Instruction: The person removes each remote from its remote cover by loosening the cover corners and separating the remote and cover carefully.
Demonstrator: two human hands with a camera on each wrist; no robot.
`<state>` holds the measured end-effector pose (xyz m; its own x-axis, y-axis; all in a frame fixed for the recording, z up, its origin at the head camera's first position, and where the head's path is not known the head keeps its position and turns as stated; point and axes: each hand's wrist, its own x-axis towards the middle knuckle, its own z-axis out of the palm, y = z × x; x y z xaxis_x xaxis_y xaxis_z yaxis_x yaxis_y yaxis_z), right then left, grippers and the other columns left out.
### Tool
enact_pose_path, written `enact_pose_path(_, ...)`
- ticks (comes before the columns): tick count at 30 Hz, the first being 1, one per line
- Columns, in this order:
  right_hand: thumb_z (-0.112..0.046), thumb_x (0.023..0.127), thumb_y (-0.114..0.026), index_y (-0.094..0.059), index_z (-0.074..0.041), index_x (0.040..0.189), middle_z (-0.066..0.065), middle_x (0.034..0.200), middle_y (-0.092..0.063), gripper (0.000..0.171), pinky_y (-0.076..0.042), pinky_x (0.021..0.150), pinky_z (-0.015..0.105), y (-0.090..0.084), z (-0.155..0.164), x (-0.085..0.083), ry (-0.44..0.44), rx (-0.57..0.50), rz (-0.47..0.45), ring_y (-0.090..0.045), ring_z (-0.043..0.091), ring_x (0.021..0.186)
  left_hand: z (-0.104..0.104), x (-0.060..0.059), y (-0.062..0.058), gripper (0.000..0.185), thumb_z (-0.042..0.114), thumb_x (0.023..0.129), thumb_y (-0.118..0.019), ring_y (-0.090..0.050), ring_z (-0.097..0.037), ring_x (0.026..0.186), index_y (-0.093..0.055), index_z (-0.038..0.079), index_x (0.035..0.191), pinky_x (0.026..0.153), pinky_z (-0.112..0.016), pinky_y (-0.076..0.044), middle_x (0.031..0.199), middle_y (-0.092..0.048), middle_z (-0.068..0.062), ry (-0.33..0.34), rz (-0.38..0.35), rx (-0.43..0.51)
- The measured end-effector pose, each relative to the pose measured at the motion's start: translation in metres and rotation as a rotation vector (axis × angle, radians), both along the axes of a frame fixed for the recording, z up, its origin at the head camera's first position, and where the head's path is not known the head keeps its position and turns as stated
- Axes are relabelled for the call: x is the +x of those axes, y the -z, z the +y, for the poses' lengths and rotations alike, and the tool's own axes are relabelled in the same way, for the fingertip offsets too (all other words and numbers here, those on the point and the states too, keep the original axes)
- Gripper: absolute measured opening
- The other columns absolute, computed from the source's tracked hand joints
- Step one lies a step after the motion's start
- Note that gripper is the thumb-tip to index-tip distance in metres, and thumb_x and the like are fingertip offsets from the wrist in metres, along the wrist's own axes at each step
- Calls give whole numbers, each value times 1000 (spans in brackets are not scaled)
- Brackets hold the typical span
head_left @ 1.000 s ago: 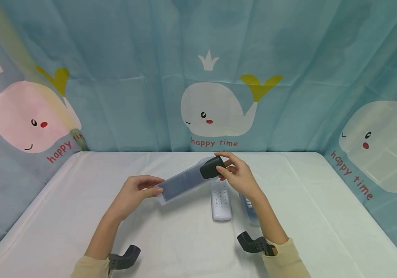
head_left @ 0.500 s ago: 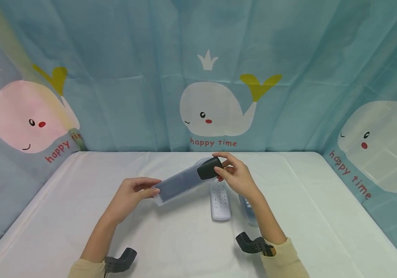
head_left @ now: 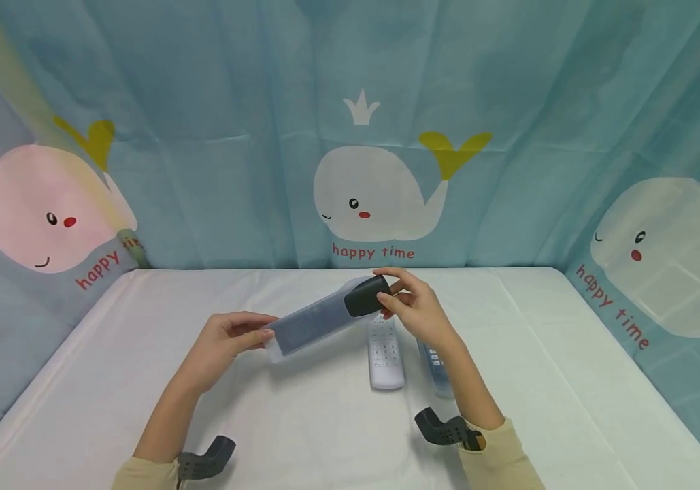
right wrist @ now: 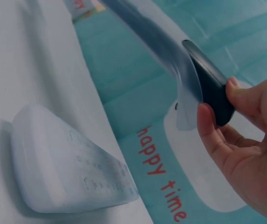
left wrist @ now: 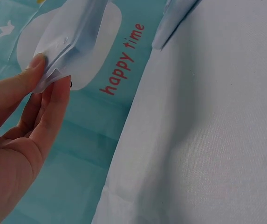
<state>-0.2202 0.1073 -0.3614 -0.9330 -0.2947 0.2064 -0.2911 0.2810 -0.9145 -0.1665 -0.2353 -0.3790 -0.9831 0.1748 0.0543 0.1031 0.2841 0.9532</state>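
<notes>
Held up at a slant over the table is a black remote control point(head_left: 368, 296), mostly inside a translucent plastic sleeve point(head_left: 313, 327); its bare black end sticks out at the upper right. My left hand point(head_left: 227, 344) pinches the sleeve's lower left end between thumb and fingers, as the left wrist view shows up close. At the other end my right hand point(head_left: 413, 306) grips the bare black end, thumb on one side and fingertips on the other. In the right wrist view the sleeve's loose mouth point(right wrist: 188, 114) flares beside the black remote.
A white remote point(head_left: 385, 354) in a clear cover lies on the white tablecloth point(head_left: 301, 422) below my right hand. Partly hidden by the right forearm is a bluish covered remote point(head_left: 437, 371). A blue whale-print curtain point(head_left: 252, 170) stands behind the table and along both sides.
My left hand and the sleeve's end have shifted slightly left. The right hand keeps its grip on the black remote, and the head view has turned a little.
</notes>
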Motion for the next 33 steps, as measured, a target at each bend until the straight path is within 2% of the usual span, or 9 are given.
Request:
enact_pose_path(1,-3,103,-66,-58,-9,147,22,106,-63,45,-62,85,48,0,0,0,2,3,-1,-73,47,92,0,0,0,35,11,98,-76,-74,-13,93,-71,-7,127,87,-26,-62,118,-74,-17,0,-2,2)
enact_pose_path(8,-4,104,-66,-58,-10,147,21,106,-62,45,-60,79,30,0,2,-1,6,16,-8,-74,44,91,-1,1,0,35,11,98,-76,-75,-15,95,-71,-7,128,87,-26,-62,120,-73,-18,1,-8,1)
enact_pose_path(11,-4,104,-66,-58,-9,147,21,106,-62,45,-61,81,35,1,3,-2,6,20,-5,-74,44,91,-2,0,0,35,11,98,-75,-75,-13,95,-71,-7,128,87,-26,-62,121,-73,-19,-2,-14,-4)
enact_pose_path(16,-4,104,-65,-57,-7,148,21,105,-62,45,-62,86,52,2,4,-3,-1,15,-1,-73,46,91,-2,0,-1,35,11,98,-75,-75,-12,95,-70,-8,128,87,-25,-62,122,-73,-20,-1,-17,-8)
enact_pose_path(23,-5,104,-65,-57,-10,148,21,106,-62,44,-62,84,43,2,5,-4,0,19,-3,-74,43,90,-4,0,-1,34,11,99,-75,-74,-13,96,-71,-7,127,87,-25,-62,122,-73,-20,6,-6,-9)
enact_pose_path(28,-5,104,-65,-57,-9,148,22,106,-63,44,-62,86,50,1,6,-4,1,15,-5,-74,42,89,-5,0,0,34,10,99,-75,-74,-16,97,-71,-8,127,87,-25,-62,122,-73,-20,6,-10,-12)
enact_pose_path(33,-4,104,-65,-57,-9,148,22,106,-63,45,-63,84,40,1,6,-4,6,17,-7,-74,39,88,-5,0,0,34,8,98,-74,-74,-13,94,-71,-9,128,87,-25,-62,122,-73,-20,6,-10,-13)
